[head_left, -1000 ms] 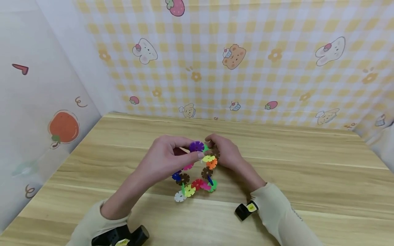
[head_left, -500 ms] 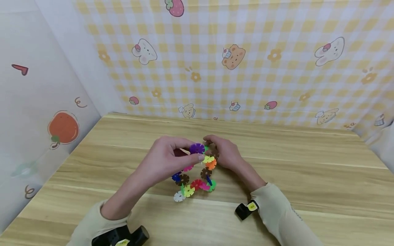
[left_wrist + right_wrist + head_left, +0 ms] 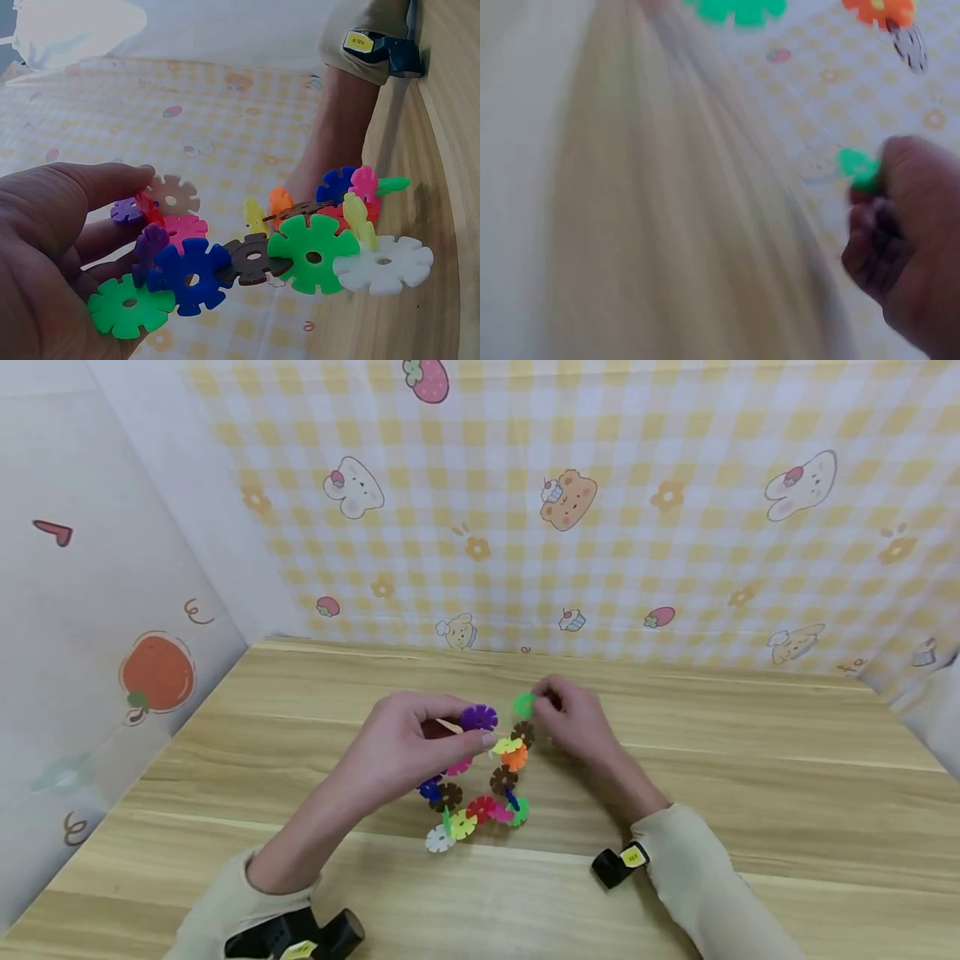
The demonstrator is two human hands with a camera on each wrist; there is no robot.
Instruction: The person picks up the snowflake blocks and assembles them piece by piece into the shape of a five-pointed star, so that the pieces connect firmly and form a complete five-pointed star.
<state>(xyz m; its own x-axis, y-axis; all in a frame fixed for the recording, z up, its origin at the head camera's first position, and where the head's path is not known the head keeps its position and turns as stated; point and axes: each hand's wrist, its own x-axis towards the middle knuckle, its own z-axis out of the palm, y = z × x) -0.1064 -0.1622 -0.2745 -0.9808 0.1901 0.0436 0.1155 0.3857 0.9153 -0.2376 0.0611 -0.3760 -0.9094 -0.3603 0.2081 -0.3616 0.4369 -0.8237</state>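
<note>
My left hand [image 3: 397, 747] pinches a chain of interlocked, notched plastic snowflake discs between thumb and fingers. A purple disc [image 3: 478, 717] sits at its grip. The chain curves down in a loop of several colours, with a red disc [image 3: 482, 810] low and a white disc [image 3: 439, 838] at the bottom left. In the left wrist view, blue [image 3: 202, 259], green and white discs hang beyond the palm. My right hand [image 3: 576, 720] pinches a light green disc [image 3: 523, 704], just above a brown disc [image 3: 522, 734] of the chain. Fingers hide part of the chain's upper left.
A wooden tabletop [image 3: 720, 760] extends under both arms. Behind it hangs a yellow checked cloth [image 3: 637, 560], and a white printed cloth [image 3: 90, 610] lines the left side. Black wrist cameras sit on the left cuff [image 3: 300, 935] and right cuff [image 3: 617, 865].
My right hand has moved right and slightly up, taking the light green disc away from beside the purple one. The left hand stays nearly still with the chain.
</note>
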